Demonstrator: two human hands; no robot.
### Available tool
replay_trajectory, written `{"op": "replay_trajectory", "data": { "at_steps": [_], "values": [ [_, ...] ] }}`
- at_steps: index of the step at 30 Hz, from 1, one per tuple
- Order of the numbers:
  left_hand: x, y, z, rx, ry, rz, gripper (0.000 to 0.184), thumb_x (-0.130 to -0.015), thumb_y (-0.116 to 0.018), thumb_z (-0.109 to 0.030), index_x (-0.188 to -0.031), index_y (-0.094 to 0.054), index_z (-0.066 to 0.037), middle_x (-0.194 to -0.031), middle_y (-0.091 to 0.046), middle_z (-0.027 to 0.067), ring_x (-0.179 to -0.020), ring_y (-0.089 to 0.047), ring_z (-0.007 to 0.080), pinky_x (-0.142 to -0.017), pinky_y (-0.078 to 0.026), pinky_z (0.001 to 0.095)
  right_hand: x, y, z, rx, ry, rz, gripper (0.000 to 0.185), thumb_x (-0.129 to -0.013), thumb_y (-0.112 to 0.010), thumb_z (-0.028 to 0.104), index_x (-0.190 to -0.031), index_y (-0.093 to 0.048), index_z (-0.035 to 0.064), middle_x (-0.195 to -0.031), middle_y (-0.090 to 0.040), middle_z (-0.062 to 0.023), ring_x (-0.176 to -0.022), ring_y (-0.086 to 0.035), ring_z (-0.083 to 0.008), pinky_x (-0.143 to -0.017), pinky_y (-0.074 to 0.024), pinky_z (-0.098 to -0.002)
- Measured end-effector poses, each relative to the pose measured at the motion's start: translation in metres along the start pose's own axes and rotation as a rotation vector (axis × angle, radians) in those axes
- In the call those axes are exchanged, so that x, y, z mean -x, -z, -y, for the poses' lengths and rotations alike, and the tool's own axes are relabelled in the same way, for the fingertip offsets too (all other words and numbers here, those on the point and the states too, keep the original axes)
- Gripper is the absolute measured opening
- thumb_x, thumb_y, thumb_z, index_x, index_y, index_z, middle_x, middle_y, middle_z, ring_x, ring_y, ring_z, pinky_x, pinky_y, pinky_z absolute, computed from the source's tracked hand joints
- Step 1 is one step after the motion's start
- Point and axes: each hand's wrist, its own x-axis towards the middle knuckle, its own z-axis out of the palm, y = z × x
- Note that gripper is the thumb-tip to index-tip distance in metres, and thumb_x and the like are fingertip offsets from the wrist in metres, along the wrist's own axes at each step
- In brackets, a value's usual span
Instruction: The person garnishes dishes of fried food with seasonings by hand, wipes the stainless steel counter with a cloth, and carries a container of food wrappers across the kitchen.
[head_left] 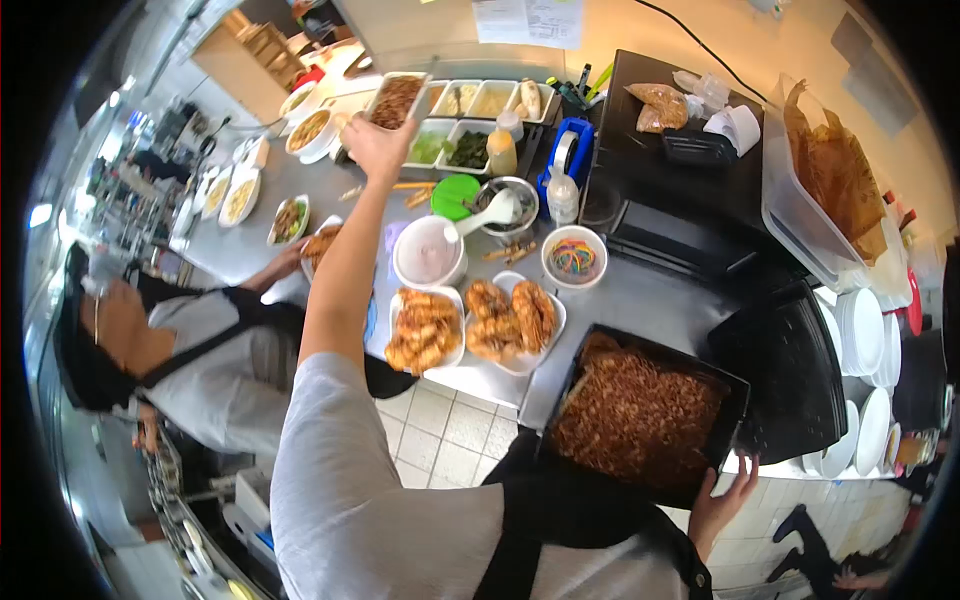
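Steel counter point(655, 300): filled container point(424, 86), probably light, smooth-walled, best taken by its rim, gripped in the left hand point(378, 150) beside the topping pans point(449, 143); right hand point(722, 505), fingers parted, at a corner of the black tray point(736, 404), hold unclear.

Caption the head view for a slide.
Left hand grasping a container of brown shreds; right hand at the corner of a black tray filled with similar shreds.

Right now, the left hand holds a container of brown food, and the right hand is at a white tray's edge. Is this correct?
Only the colour is wrong: the head view shows the tray at the right hand is black, not white. The left hand does hold a container of brown food.
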Motion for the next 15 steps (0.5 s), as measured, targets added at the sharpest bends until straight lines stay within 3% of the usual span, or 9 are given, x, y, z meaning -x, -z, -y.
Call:
{"op": "replay_trajectory", "data": {
  "at_steps": [3,4,7,8,11,12,15],
  "values": [
    [-0.042,-0.057,0.015,-0.126,0.058,0.042,0.078,-0.056,-0.081,-0.045,-0.107,-0.053,0.007,-0.104,-0.053,0.0242,-0.102,-0.054,0.0394,-0.091,-0.046,0.0466,0.015,-0.006,-0.001,0.073,-0.114,-0.006,0.054,-0.084,-0.066,0.006,-0.134,-0.048,0.0039,-0.139,-0.042,-0.0213,-0.131,-0.039,-0.0409,-0.108,-0.0328,-0.0485],
    [-0.054,-0.085,0.03,-0.119,0.059,0.02,0.078,-0.056,-0.081,-0.044,-0.107,-0.052,0.008,-0.104,-0.053,0.0245,-0.102,-0.054,0.0393,-0.091,-0.046,0.0457,0.019,-0.007,0.001,0.119,-0.111,-0.001,0.05,-0.086,-0.063,0.005,-0.133,-0.048,0.0017,-0.136,-0.044,-0.0212,-0.126,-0.045,-0.0387,-0.103,-0.0386,-0.0461],
    [-0.082,-0.143,0.056,-0.112,0.109,-0.014,0.082,-0.056,-0.083,-0.043,-0.107,-0.048,0.011,-0.107,-0.051,0.0267,-0.105,-0.051,0.0407,-0.094,-0.044,0.0461,0.025,-0.015,0.016,-0.18,-0.451,0.048,0.047,-0.088,-0.06,0.003,-0.133,-0.047,0.0005,-0.131,-0.048,-0.0211,-0.119,-0.052,-0.0352,-0.094,-0.0455,-0.0421],
    [-0.091,-0.159,0.065,-0.109,0.131,-0.026,0.083,-0.057,-0.083,-0.043,-0.107,-0.048,0.012,-0.108,-0.051,0.0273,-0.106,-0.05,0.0411,-0.095,-0.043,0.0466,0.03,-0.021,-0.004,-0.066,-0.239,0.039,0.044,-0.089,-0.059,0.002,-0.132,-0.046,0.0005,-0.12,-0.055,-0.0189,-0.108,-0.059,-0.0301,-0.085,-0.0493,-0.0374],
    [-0.109,-0.205,0.088,-0.054,0.183,-0.026,0.085,-0.058,-0.081,-0.046,-0.108,-0.047,0.014,-0.111,-0.05,0.0298,-0.109,-0.048,0.042,-0.099,-0.039,0.0474,0.023,-0.021,0.006,-0.112,-0.466,0.101,0.044,-0.09,-0.058,0.001,-0.132,-0.046,0.0029,-0.11,-0.059,-0.0166,-0.099,-0.061,-0.0272,-0.082,-0.0496,-0.0355],
    [-0.114,-0.214,0.095,-0.093,0.17,0.013,0.086,-0.058,-0.08,-0.047,-0.109,-0.047,0.015,-0.112,-0.05,0.0303,-0.11,-0.048,0.0418,-0.099,-0.04,0.047,0.021,-0.025,0.006,-0.135,-0.456,0.071,0.043,-0.09,-0.058,0.001,-0.131,-0.046,0.0046,-0.105,-0.061,-0.0151,-0.091,-0.062,-0.0242,-0.08,-0.0495,-0.0332],
    [-0.121,-0.233,0.111,-0.161,0.134,0.137,0.09,-0.059,-0.079,-0.049,-0.111,-0.046,0.017,-0.114,-0.05,0.0307,-0.111,-0.048,0.0415,-0.099,-0.041,0.0458,0.017,-0.028,0.014,-0.125,-0.472,0.066,0.044,-0.09,-0.057,0.0,-0.132,-0.046,0.006,-0.106,-0.061,-0.0155,-0.09,-0.062,-0.0231,-0.079,-0.0492,-0.032]
  ]
}}
